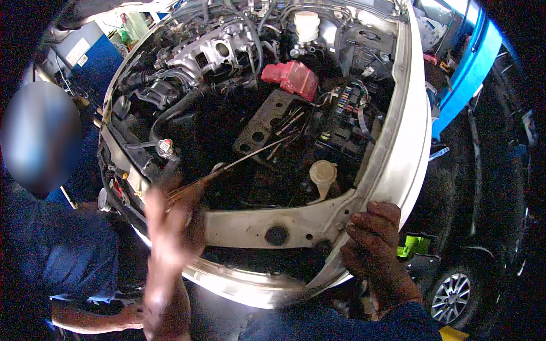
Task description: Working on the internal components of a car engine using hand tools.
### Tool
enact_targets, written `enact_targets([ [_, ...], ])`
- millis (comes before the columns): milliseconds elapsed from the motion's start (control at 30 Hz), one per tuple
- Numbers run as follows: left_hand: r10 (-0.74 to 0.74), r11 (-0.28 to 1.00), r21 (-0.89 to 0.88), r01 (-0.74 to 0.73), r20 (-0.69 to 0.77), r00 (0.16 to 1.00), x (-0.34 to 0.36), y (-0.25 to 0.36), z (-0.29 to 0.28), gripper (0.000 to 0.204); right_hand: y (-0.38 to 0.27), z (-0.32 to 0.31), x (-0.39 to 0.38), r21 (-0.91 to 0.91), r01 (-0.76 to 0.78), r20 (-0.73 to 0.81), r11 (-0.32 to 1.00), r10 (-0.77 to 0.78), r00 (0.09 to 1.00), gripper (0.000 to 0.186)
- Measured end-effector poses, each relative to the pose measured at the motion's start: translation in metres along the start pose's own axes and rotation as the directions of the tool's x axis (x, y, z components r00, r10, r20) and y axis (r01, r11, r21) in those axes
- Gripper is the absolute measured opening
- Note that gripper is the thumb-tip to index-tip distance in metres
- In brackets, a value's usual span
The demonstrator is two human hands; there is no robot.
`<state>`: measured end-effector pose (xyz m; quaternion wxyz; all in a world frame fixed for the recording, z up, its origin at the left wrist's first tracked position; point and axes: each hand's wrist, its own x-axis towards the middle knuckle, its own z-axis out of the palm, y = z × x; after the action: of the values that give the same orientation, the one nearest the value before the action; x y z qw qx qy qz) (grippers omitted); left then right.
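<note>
In the engine bay of a white car, my left hand (pixel 173 221) is over the front crossmember (pixel 250 224), blurred by motion. A long thin metal rod (pixel 244 159) runs from its fingers toward the battery tray area, and the hand appears closed round its near end. My right hand (pixel 375 236) has its fingers curled over the front corner of the white fender (pixel 406 170). Close by, a cream filler neck (pixel 323 172) stands inside the bay. The perforated metal battery tray (pixel 261 128) has several slim tools lying on and beside it.
A red plastic-covered part (pixel 293 78) sits behind the tray, left of the open fuse box (pixel 347 111). The metal intake manifold (pixel 219 48) is farther back. At left another person in blue (pixel 74 244) stands close to the car. A blue lift post (pixel 469 74) rises at right.
</note>
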<state>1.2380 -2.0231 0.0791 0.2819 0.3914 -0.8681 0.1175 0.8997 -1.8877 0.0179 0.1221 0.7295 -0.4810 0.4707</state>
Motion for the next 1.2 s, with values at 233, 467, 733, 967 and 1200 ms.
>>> enact_targets([
  [233, 0.388, 0.867, 0.020, -0.499, 0.602, 0.698, 0.144, 0.022, 0.124, 0.050, 0.006, 0.002, -0.004, 0.052, 0.026, -0.031, 0.998, -0.025, 0.999, 0.031],
  [467, 0.336, 0.804, 0.103, -0.586, 0.734, 0.590, 0.147, 0.011, 0.223, 0.045, 0.010, 0.000, 0.000, 0.089, 0.051, -0.077, 0.995, -0.045, 0.996, 0.032],
  [733, 0.405, 0.755, 0.082, -0.650, 0.722, 0.562, 0.149, -0.001, 0.264, 0.049, 0.008, 0.001, -0.002, 0.030, 0.030, -0.030, 0.999, -0.029, 0.999, 0.033],
  [967, 0.488, 0.717, 0.160, -0.678, 0.579, 0.653, 0.129, -0.049, 0.348, 0.045, 0.007, 0.002, -0.001, 0.053, 0.010, -0.045, 0.999, -0.007, 0.999, 0.034],
  [1200, 0.570, 0.772, 0.148, -0.618, 0.268, 0.777, 0.129, -0.068, 0.405, 0.037, 0.003, -0.003, 0.002, -0.024, 0.033, 0.046, 0.999, -0.032, 0.998, 0.039],
])
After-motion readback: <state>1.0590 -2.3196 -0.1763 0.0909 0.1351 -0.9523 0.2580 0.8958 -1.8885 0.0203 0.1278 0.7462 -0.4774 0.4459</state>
